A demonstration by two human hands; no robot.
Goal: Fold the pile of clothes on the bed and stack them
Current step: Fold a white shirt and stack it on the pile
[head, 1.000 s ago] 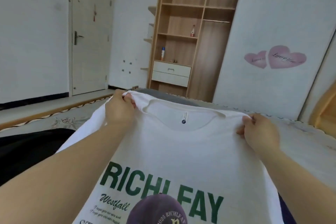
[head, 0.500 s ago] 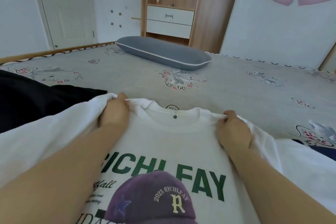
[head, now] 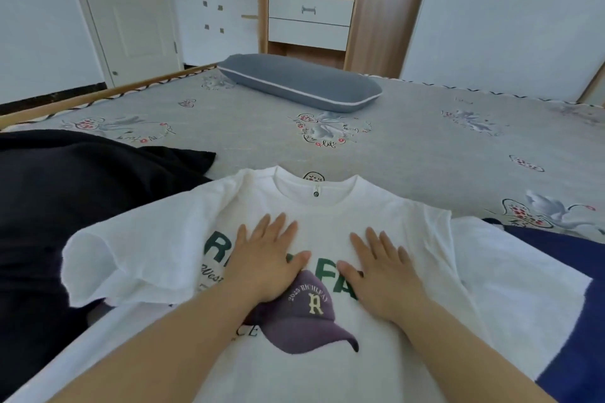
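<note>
I see the white T-shirt (head: 327,226) now lying face up on the bed (head: 425,147), no longer pinched at the shoulders. My left hand (head: 265,258) and right hand (head: 383,268) press flat, fingers spread, on its chest; smoothing comes first, folding is still ahead

left hand (head: 265,258): bare | right hand (head: 381,267): bare | forearms: bare, apparently sleeveless up to frame edge
</note>
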